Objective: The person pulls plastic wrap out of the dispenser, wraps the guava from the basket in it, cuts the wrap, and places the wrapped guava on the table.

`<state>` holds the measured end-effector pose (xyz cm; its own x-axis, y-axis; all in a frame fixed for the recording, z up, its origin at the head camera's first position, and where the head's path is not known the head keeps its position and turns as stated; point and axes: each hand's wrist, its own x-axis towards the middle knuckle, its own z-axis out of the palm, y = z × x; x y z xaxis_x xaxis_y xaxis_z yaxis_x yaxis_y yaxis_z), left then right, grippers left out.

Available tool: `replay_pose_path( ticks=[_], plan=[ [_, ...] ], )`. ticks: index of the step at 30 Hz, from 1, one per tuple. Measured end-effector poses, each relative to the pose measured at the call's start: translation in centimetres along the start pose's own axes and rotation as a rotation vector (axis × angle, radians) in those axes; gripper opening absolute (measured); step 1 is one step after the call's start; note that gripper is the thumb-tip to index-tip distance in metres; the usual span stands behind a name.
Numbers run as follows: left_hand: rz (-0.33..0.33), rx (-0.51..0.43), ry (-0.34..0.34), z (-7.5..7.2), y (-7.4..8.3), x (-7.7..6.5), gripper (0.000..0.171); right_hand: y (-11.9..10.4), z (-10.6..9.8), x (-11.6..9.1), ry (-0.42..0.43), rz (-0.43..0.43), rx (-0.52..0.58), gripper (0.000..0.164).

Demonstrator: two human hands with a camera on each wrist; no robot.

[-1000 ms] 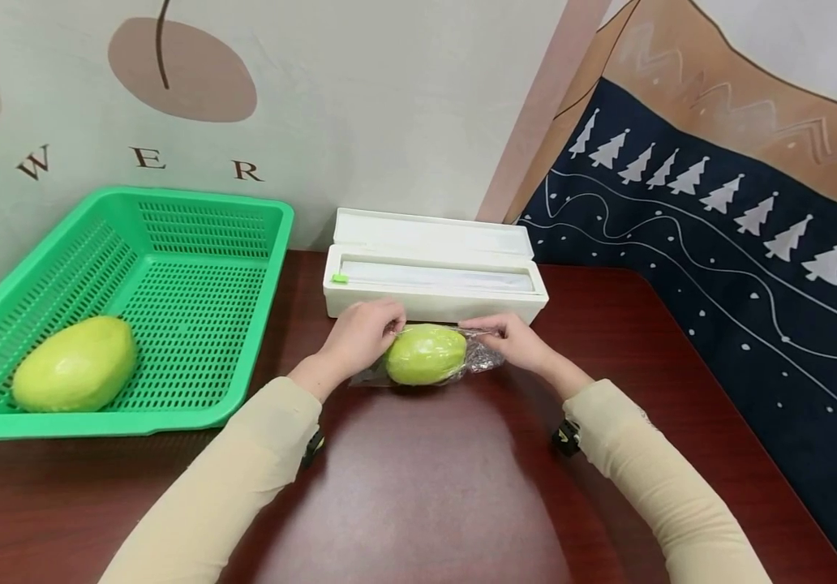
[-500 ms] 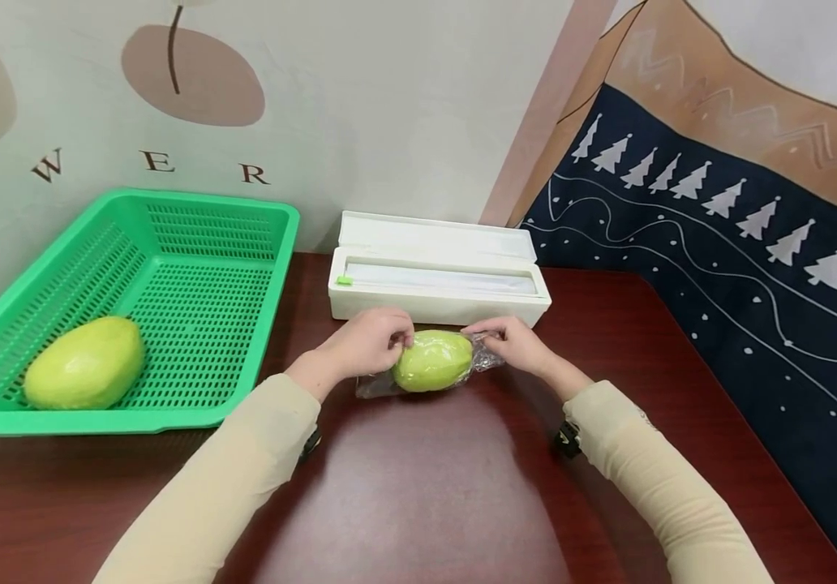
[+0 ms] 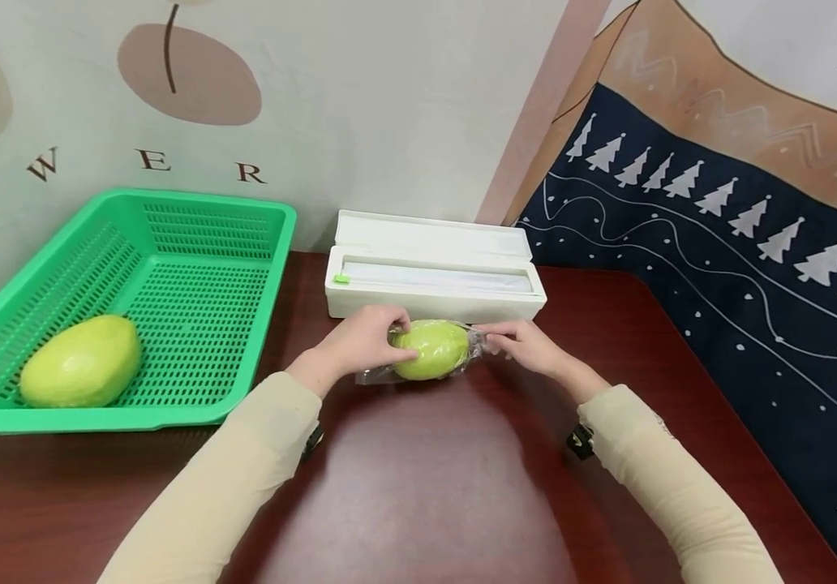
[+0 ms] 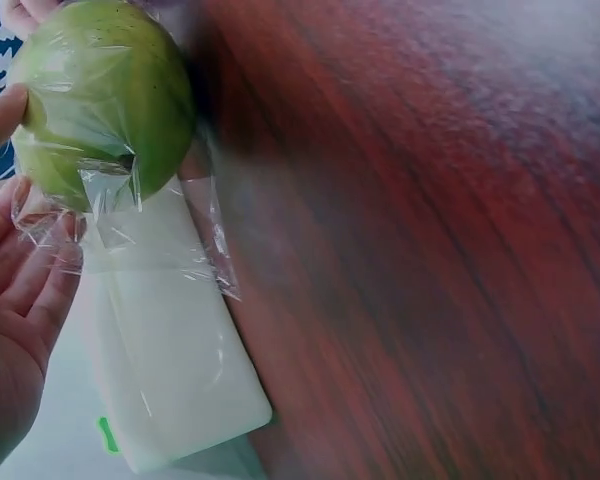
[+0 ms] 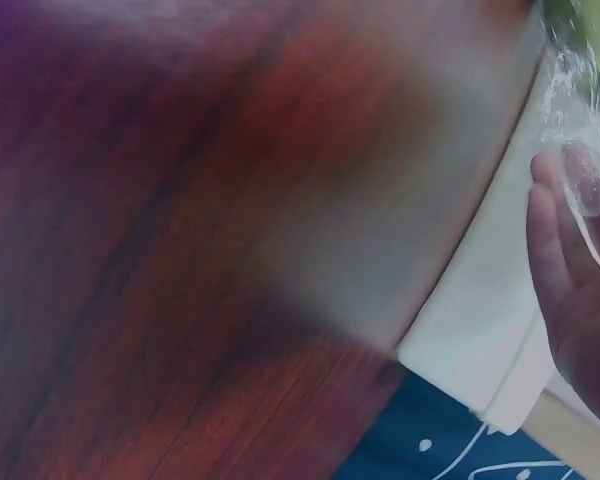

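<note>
A yellow-green oval fruit, papaya-like (image 3: pixel 431 349) (image 4: pixel 110 90), lies sideways in clear plastic wrap (image 3: pixel 475 342) (image 4: pixel 218 235) near the white box. With its thumb on the near face and fingers behind, my left hand (image 3: pixel 362 341) (image 4: pixel 20 310) grips the fruit's left end through the film. A loose flap of wrap hangs out below that hand. At the other end, my right hand (image 3: pixel 526 345) (image 5: pixel 585 275) pinches the gathered wrap and holds it out from the fruit. Only a corner of the fruit shows in the right wrist view.
Directly behind the hands stands a white wrap dispenser box (image 3: pixel 433 307), lid raised, with a green slider (image 3: pixel 341 279). A green basket (image 3: pixel 283 268) at left holds a second yellow-green fruit (image 3: pixel 81 362). The dark red tabletop (image 3: pixel 404 487) extends in front; a patterned cloth (image 3: pixel 681 243) hangs at right.
My left thumb has moved onto the fruit's near face. My right hand has shifted a little to the right, drawing the wrap out into a narrower strip. The fruit has moved slightly farther back.
</note>
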<state>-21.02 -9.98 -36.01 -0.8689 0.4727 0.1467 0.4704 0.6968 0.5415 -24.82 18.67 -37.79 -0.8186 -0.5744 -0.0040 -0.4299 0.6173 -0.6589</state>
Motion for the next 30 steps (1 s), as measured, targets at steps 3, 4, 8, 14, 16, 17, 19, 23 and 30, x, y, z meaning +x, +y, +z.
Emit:
replay_pose_path(
  ticks=[3,4,8,14,16,17,19,23,30],
  plan=[
    [-0.032,-0.013,-0.005,-0.1,0.0,0.1,0.032,-0.2,0.4,-0.3,0.034,-0.041,-0.137,0.03],
    [-0.041,-0.018,-0.008,-0.1,-0.1,0.2,0.031,-0.3,0.5,-0.4,0.046,-0.058,-0.191,0.03],
    [-0.049,-0.034,-0.002,-0.1,-0.3,0.1,0.029,-0.6,0.7,-0.6,0.073,-0.109,-0.362,0.029],
    [0.011,-0.023,0.023,-0.1,-0.7,0.1,0.023,-2.2,0.1,-0.3,0.08,-0.029,-0.291,0.045],
    [0.041,-0.008,0.027,-0.1,-0.8,0.0,0.022,-3.1,0.2,0.2,0.051,-0.003,-0.19,0.056],
    [0.054,0.001,0.028,-0.1,-0.8,0.0,0.022,-3.6,0.4,0.6,0.028,-0.003,-0.155,0.063],
    [0.069,0.012,0.028,-0.2,-0.8,0.0,0.021,-4.3,1.2,1.4,-0.026,-0.026,-0.136,0.075],
    [0.069,0.022,0.025,-0.2,-0.7,-0.2,0.021,-5.0,2.5,2.2,-0.038,-0.117,-0.192,0.079],
    [0.053,0.033,0.035,0.1,-0.8,0.0,0.022,-5.2,3.2,1.5,0.019,-0.149,-0.252,0.072]
  ],
)
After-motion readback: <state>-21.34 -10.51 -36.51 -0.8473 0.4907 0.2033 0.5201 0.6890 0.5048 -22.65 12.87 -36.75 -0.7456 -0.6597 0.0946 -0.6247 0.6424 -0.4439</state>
